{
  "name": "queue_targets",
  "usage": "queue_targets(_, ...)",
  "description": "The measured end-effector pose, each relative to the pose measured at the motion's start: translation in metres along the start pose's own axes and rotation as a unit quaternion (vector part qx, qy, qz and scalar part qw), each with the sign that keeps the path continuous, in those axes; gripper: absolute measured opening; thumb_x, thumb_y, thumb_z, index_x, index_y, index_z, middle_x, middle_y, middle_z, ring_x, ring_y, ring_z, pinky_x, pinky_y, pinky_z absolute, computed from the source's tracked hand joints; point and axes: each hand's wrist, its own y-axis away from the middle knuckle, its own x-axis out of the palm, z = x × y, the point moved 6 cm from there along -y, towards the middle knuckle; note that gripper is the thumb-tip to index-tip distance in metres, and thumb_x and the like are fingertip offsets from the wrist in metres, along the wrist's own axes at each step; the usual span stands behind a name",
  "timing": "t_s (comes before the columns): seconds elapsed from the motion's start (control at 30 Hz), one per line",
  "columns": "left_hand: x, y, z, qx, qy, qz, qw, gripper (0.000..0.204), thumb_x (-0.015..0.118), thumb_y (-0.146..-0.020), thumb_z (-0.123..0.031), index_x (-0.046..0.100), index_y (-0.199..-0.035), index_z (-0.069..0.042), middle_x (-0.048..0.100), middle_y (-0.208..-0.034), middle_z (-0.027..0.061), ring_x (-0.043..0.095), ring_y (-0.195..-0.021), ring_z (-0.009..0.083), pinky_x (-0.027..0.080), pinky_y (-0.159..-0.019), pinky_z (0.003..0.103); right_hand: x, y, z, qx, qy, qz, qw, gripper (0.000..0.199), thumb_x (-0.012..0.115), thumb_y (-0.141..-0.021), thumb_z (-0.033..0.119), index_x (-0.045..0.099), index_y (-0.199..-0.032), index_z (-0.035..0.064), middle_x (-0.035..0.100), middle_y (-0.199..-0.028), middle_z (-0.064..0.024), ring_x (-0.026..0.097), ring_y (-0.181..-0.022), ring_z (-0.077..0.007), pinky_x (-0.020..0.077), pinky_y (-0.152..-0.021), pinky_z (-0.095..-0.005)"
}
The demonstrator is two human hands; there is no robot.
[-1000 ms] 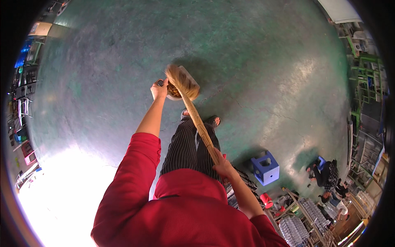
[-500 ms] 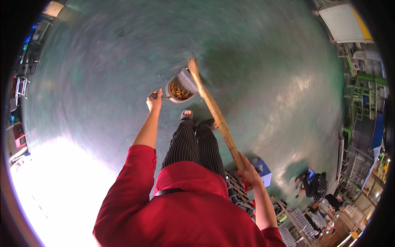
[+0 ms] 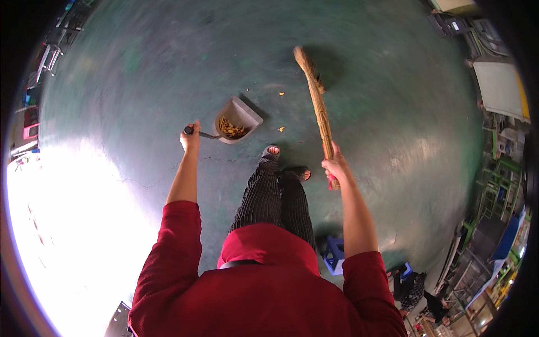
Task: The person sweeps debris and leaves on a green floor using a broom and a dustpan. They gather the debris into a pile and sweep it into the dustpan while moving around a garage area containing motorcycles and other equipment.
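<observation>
My left hand (image 3: 191, 139) is closed round the dark handle of a grey dustpan (image 3: 248, 115). A heap of yellow-brown scraps (image 3: 231, 128) lies in the pan at its handle end. Held in my right hand (image 3: 335, 164) is a long straw broom (image 3: 318, 104), gripped close to its red-banded end. Its bristle end points away from me, to the right of the pan and beyond it. Between broom and pan a few yellow scraps (image 3: 282, 129) lie on the green floor (image 3: 168, 67).
A blue plastic stool (image 3: 333, 255) stands near my right forearm. Farther right, people (image 3: 412, 286) crouch or sit low. Green metal frames (image 3: 499, 191) and a pale panel (image 3: 501, 87) line the right side. Chairs (image 3: 50, 59) edge the far left; bright light floods the lower left floor.
The broom has swung away from the pan, outward and to the right, and my right hand has moved forward. The dustpan and my left hand sit farther left. Scraps now show on the floor.
</observation>
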Motion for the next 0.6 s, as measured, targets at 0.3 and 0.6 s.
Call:
queue_targets(0.3,-0.011,-0.054,0.005,0.014,-0.061,-0.013,0.998,0.035,0.066,-0.069,-0.042,0.064,-0.07,-0.007,0.064,-0.07,0.008,0.061,-0.069,0.0221,0.046,-0.067,0.033,0.123,0.042,-0.013,-0.028,0.271,0.078,0.959,0.077,0.051,-0.071,0.012,0.007,-0.133,0.0202,0.055,-0.095,-0.0288,0.056,-0.085,-0.0415,0.0454,-0.077,-0.0461)
queue_targets(0.6,-0.017,-0.046,0.027,-0.003,-0.046,-0.047,0.998,0.036,0.066,-0.069,-0.044,0.064,-0.07,-0.008,0.063,-0.069,0.0085,0.061,-0.068,0.0215,0.046,-0.066,0.033,0.169,0.127,-0.04,-0.015,0.167,0.241,0.956,0.081,0.054,-0.067,0.006,0.011,-0.135,0.0207,0.058,-0.076,-0.0186,0.058,-0.056,-0.0228,0.0476,-0.054,-0.0354)
